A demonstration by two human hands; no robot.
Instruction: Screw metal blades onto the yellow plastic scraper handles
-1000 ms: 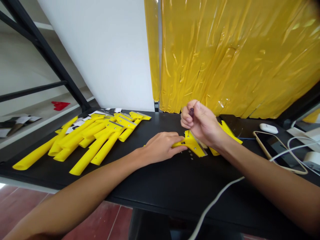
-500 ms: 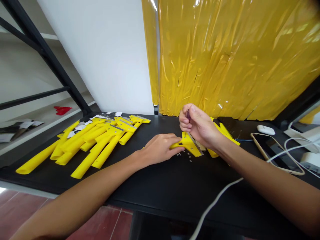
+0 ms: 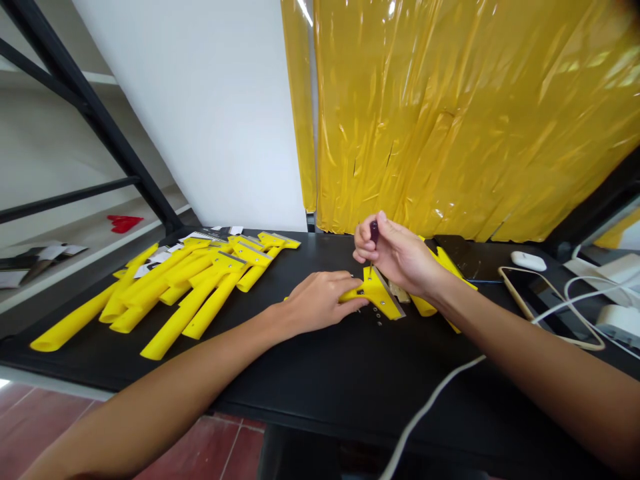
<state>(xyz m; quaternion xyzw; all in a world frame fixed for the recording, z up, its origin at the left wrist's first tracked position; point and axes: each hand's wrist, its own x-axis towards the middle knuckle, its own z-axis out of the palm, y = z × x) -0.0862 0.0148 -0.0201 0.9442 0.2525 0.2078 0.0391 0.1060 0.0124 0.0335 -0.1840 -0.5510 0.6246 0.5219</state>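
Note:
My left hand [image 3: 325, 298] is closed around the handle of a yellow scraper [image 3: 379, 293], whose head with a metal blade edge points right over the black table. A dark-handled screwdriver [image 3: 374, 232] stands upright in my right hand [image 3: 393, 250], its thin shaft reaching down to the upper part of the scraper head. One screw shows lower on the head. Several small nuts or washers [image 3: 377, 317] lie on the table just below it. Most of the scraper's handle is hidden under my left hand.
Several yellow scrapers [image 3: 200, 267] are piled at the left. More yellow pieces [image 3: 425, 305] lie behind my right wrist. A phone [image 3: 550, 310], a white earbud case [image 3: 529, 261] and a white cable [image 3: 440, 393] occupy the right side. Yellow plastic sheeting [image 3: 450, 120] hangs behind the table.
My right hand has turned and opened a little, so the screwdriver's handle and shaft now show. The scraper head has shifted slightly; my left hand keeps its hold.

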